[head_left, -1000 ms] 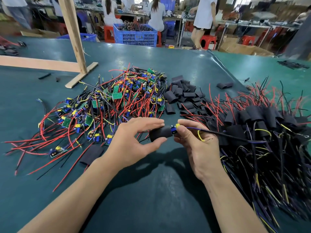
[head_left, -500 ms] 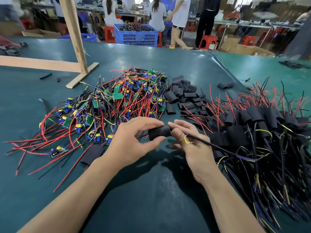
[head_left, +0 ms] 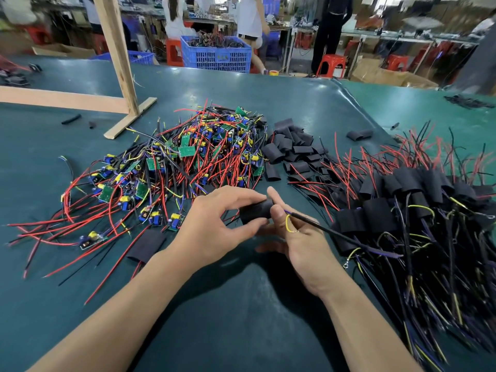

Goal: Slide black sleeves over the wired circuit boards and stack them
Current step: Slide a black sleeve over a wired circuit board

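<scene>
— Where was the sleeve at that moment?

— The short black tubular sleeve [head_left: 256, 210] was held above the dark green table [head_left: 241, 304], between both hands. The left hand [head_left: 214, 229] had its grip closed on the sleeve's left end, thumb beneath and fingers over the top. The right hand [head_left: 298, 237] pinched the sleeve's right end between thumb and forefinger.

— And the board?

— Inside the sleeve, I could not see it. Only its leads showed: a black sheathed lead [head_left: 335, 233] with a thin yellow wire [head_left: 288, 224] ran out of the right end, across the right hand, toward the right.

— What lay around them?

— To the left, a heap of bare green circuit boards with red and black wires [head_left: 171, 167]. Beyond the hands, a loose pile of empty black sleeves [head_left: 290, 151]. To the right, a stack of sleeved boards with trailing wires [head_left: 408, 210]. One flat black sleeve [head_left: 146, 244] lay on the table just beside the left wrist. A pale wooden post [head_left: 115, 49] stood at the far left.
</scene>
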Available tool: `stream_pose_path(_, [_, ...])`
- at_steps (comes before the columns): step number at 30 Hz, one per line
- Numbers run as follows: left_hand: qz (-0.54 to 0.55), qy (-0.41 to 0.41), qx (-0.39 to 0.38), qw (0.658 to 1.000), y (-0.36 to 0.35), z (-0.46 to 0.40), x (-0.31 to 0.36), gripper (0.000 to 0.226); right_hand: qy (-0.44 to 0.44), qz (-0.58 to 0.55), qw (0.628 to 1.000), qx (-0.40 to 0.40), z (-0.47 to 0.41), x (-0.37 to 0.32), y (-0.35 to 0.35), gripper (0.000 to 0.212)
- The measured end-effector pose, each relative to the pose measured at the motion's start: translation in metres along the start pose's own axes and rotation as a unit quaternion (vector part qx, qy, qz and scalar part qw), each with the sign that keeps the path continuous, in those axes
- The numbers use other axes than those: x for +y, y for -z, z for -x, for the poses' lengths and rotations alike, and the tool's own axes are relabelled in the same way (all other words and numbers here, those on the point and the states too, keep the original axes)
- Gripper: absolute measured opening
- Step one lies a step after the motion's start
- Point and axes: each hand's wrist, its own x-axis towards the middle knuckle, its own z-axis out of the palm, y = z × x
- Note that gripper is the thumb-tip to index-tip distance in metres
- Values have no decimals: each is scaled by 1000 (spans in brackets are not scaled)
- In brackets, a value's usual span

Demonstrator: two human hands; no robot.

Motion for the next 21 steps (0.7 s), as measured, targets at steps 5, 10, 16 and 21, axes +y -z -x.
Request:
stream_pose_path(5, [-50,-27,-31,998,-1,0,-2,36,5,108,994,-4,2,-3,1,26])
stream_pose_path(10, [-164,-83,-33,982,-8,-2,-3,35,-9,156,986,57,0,-5,10,34])
stream_pose_path(16, [-257,-94,-113,955,-7,-14,-2,34,46,252,966,36,0,4,7,23])
stream_pose_path(21, [-299,-115,-86,944,6,-53,6,15,-7,144,989,43,-1,1,6,9])
